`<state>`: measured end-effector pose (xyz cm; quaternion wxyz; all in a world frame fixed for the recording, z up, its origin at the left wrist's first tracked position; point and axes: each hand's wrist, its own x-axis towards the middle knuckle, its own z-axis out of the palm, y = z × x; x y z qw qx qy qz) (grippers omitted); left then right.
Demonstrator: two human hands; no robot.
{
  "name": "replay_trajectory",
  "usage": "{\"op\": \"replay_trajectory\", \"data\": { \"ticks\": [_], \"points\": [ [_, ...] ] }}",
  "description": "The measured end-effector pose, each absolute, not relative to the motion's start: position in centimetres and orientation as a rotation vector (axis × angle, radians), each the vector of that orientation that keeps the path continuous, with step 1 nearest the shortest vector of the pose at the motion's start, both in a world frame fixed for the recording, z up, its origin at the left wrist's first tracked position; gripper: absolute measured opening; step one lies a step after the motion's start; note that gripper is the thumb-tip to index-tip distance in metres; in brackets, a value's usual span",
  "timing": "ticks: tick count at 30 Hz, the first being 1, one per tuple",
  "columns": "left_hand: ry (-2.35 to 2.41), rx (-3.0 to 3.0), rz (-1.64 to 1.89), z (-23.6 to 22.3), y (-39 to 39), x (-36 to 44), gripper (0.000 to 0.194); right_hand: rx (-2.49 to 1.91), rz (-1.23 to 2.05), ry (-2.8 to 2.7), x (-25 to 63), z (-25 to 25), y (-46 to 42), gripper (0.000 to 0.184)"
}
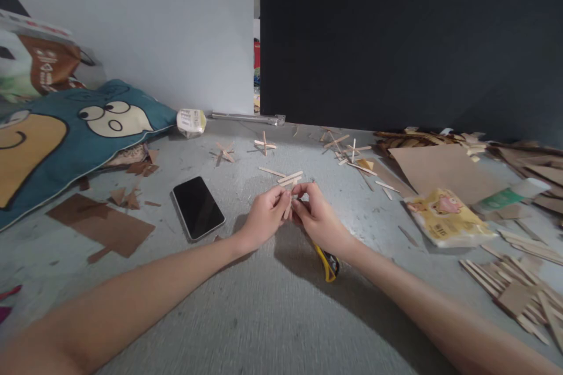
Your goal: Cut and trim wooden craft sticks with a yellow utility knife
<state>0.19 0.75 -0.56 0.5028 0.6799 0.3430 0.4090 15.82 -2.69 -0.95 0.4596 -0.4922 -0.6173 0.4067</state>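
Note:
My left hand (267, 212) and my right hand (320, 215) meet over the middle of the grey table, both closed. Pinched between their fingertips is a wooden craft stick (287, 208), partly hidden by the fingers. Just beyond the hands lie several loose craft sticks (289, 177). Under my right wrist a yellow and black utility knife (328, 263) rests on the table, its front part covered by the hand. Farther back stand small crossed-stick pieces, one (265, 144) near the centre and another (225, 152) to its left.
A phone (197, 208) lies left of my hands, near brown cardboard (101, 224) and a blue cushion (88, 129). To the right are a yellow tissue pack (448, 217), a green and white tube (512, 194), cardboard sheets (433, 167) and piled sticks (514, 287). A dark panel (409, 41) rises behind.

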Motion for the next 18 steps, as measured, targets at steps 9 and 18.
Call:
{"op": "replay_trajectory", "data": {
  "ticks": [9,18],
  "points": [
    [0.843,1.687,0.987,-0.44,0.73,0.25,0.050,-1.216,0.996,-1.527,15.79,-0.64,-2.68,0.011],
    [0.842,1.667,0.976,-0.38,0.66,0.25,0.049,-1.181,1.091,-1.490,15.66,-0.10,-2.78,0.018]
  ]
}}
